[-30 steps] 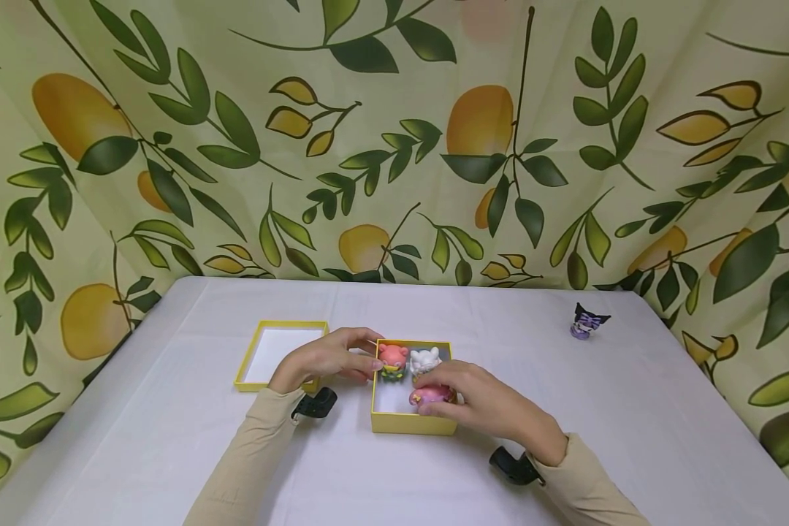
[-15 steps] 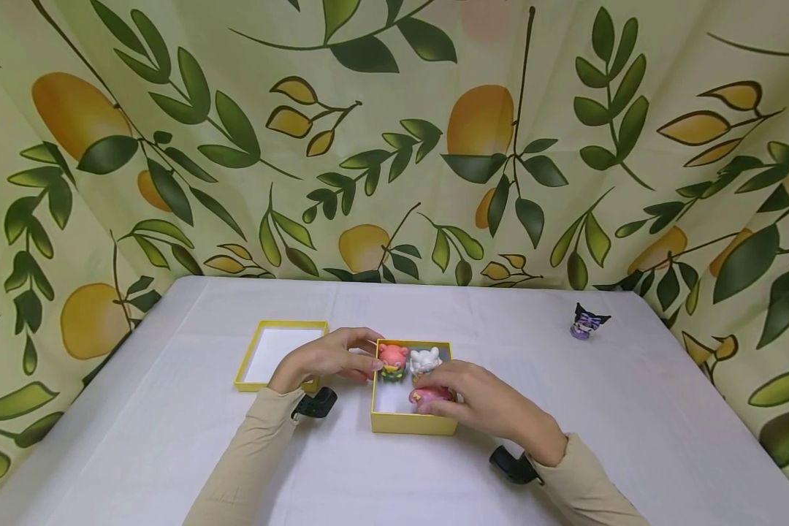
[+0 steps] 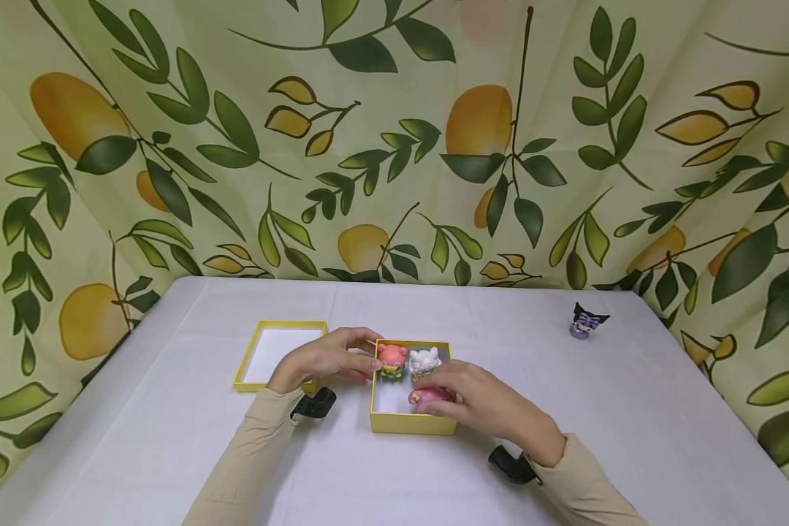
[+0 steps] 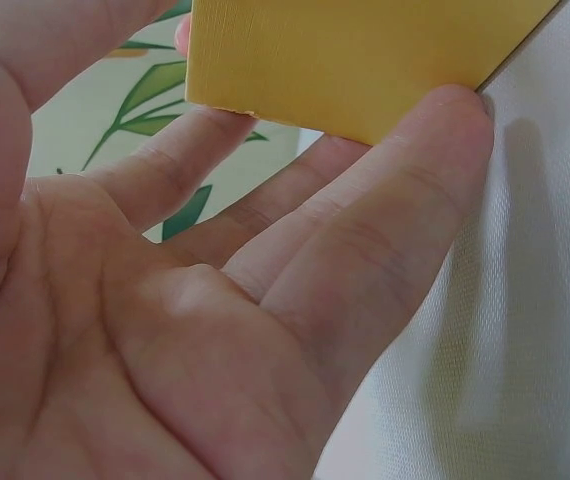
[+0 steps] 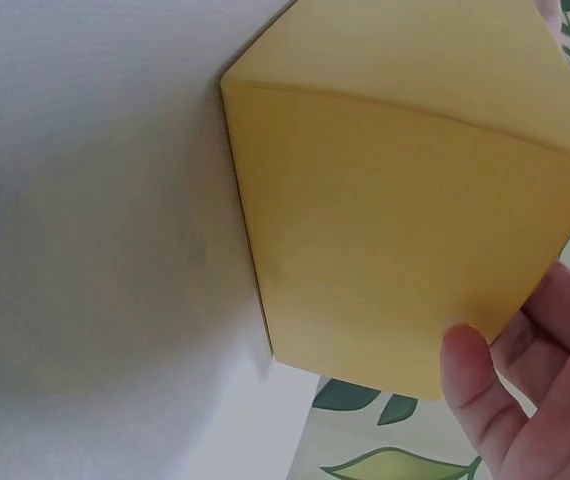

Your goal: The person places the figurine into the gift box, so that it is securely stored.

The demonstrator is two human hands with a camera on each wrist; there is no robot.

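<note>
A shallow yellow box (image 3: 413, 423) sits on the white-covered table in front of me. My left hand (image 3: 329, 356) holds it at its left side, thumb at the rim and fingers against the outside. Those fingers (image 4: 395, 190) touch the yellow wall in the left wrist view. Inside, at the back, stand a coral-pink figurine (image 3: 391, 356) and a white cat-eared figurine (image 3: 424, 359). My right hand (image 3: 476, 398) reaches over the right wall and grips a shiny pink figurine (image 3: 427, 395) low in the front right part. Its little finger touches the box's outside in the right wrist view.
A yellow-rimmed box lid (image 3: 279, 353) lies with its white inside up, left of the box and partly behind my left hand. Far right on the table stands a black-and-purple figurine (image 3: 587, 321). A leaf-and-fruit patterned curtain (image 3: 394, 146) hangs behind the table.
</note>
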